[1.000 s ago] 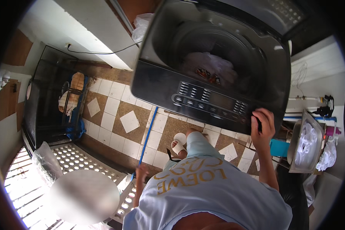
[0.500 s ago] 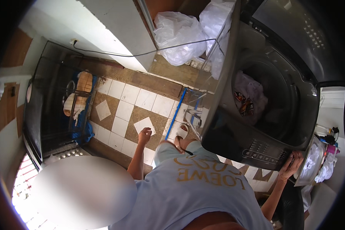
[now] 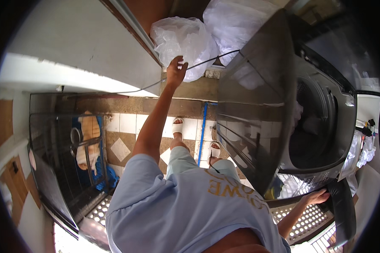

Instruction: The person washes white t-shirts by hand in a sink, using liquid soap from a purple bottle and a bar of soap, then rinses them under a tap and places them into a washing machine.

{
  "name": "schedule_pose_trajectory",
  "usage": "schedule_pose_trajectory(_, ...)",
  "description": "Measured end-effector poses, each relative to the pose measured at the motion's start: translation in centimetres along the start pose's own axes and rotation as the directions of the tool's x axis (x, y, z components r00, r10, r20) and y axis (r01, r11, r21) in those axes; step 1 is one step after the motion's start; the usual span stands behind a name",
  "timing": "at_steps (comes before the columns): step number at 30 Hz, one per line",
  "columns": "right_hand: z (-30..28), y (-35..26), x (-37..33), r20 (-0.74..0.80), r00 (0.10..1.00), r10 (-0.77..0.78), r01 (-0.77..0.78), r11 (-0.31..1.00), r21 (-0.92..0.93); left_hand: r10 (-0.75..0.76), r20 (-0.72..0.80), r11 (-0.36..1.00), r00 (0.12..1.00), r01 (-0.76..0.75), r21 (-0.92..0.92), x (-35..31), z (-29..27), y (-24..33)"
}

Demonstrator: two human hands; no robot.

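My left hand [image 3: 176, 72] reaches out at the far middle, in front of a white translucent plastic bag [image 3: 185, 40]. Its fingers are bent a little and apart, with no object showing between them. A thin black cord [image 3: 207, 61] runs behind the hand; whether they touch I cannot tell. My right hand [image 3: 316, 197] is at the near side of the dark top-loading washing machine [image 3: 251, 105], fingers stretched to the right. It lies close to a black padded object [image 3: 342, 208]. Inside the machine's round drum [image 3: 314, 130], a pale cloth shows at the left edge; the rest is dark.
A second stuffed white bag [image 3: 236, 25] stands beside the first. At the left, a black wire cage [image 3: 63, 156] holds a tan-and-white animal [image 3: 88, 126]. A blue pole [image 3: 203, 126] lies along the tiled floor between my feet. Bagged items [image 3: 365, 147] sit at the right.
My left hand has moved from low over the floor up to the plastic bag. My right hand has left the machine's control panel corner and sits lower. The view has shifted.
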State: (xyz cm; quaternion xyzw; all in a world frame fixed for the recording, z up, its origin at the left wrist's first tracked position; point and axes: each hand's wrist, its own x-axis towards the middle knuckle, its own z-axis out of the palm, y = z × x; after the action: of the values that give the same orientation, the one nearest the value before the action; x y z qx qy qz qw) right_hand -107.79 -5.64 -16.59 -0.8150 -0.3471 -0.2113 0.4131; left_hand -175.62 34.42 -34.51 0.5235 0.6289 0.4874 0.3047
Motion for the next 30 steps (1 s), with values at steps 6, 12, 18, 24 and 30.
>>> schedule_pose_trajectory(6, -6.1, -2.8, -29.1, 0.210, 0.384, 0.899, -0.628, 0.421, -0.655, -0.004, 0.208, 0.964, 0.978, -0.051, 0.261, 10.7, 4.6, -11.8)
schedule_pose_trajectory(12, 2.2, -17.1, -37.5, 0.594, -0.422, 0.685, -0.575, 0.304, -0.759, -0.386, 0.609, 0.910, 0.693, 0.179, 0.373, 11.5, 4.6, -18.7)
schedule_pose_trajectory(18, 23.6, -34.2, -30.3, 0.991, -0.073, 0.113, -0.849, 0.514, -0.121, -0.313, -0.057, 0.755, 0.948, 0.285, 0.591, 13.2, 2.4, -12.1)
schedule_pose_trajectory(24, 45.8, -55.1, -28.0, 0.974, 0.175, -0.148, -0.808, 0.543, 0.227, -0.606, -0.311, 0.576, 0.732, 0.673, 0.463, 17.5, -0.9, -13.9)
schedule_pose_trajectory(30, 64.4, -55.7, -34.0, 0.948, 0.239, 0.208, -0.395, 0.913, -0.101, -0.778, -0.144, 0.568, 0.611, 0.783, 0.252, 20.1, 1.2, -18.0)
